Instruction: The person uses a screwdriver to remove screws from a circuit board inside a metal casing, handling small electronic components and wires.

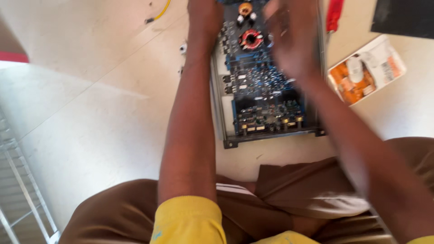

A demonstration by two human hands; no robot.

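Note:
An opened electronic unit lies on the floor, its blue circuit board [264, 97] sitting in a grey metal chassis [271, 135] with copper coils near the far end. My left hand [204, 18] rests at the left far edge of the chassis, its fingers cut off by the frame top. My right hand [289, 38] hovers blurred over the right side of the board; whether it holds anything is unclear.
A red-handled tool [334, 14] lies right of the chassis. An orange and white blister pack [367, 69] sits further right, below a dark mat [404, 17]. A yellow cable [159, 13] lies at far left, small white parts [182, 48] beside the chassis, a white wire rack [20, 180] at left.

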